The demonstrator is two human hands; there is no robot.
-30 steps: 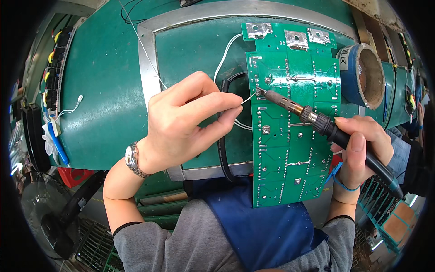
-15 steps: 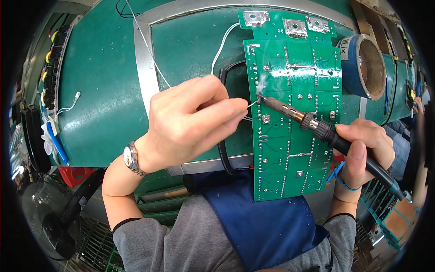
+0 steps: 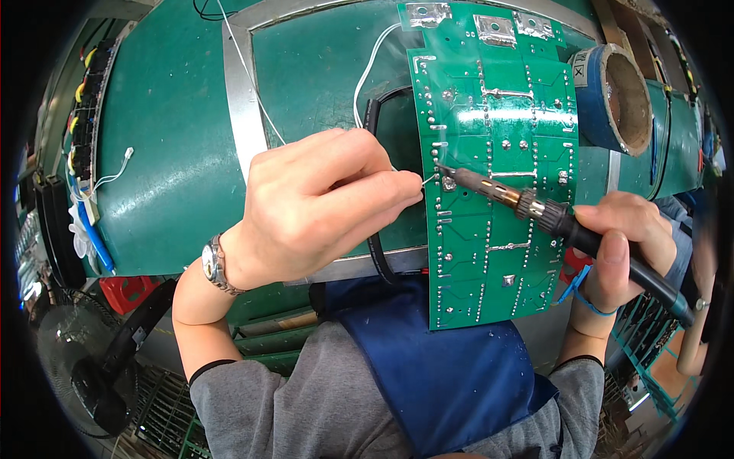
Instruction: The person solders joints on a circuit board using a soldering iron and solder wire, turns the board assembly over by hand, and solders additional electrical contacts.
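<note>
One hollow blue cylinder [image 3: 590,118] with a thick grey-brown rim sits on the green tabletop [image 3: 176,168], beside the right edge of one green rectangular circuit board [image 3: 501,218] — cylinder contents too dim to tell. Board lies solder-side up before the person, three silvery holed pads [image 3: 495,29] at its far end, near end over the dark blue apron [image 3: 459,382]. Hands, two: left hand [image 3: 329,203] closed, pinching one thin pale wire [image 3: 254,88] near the board's left-hand solder joints [image 3: 440,222] — right hand [image 3: 627,237] gripping one black-handled soldering iron [image 3: 563,226], tip at those joints.
</note>
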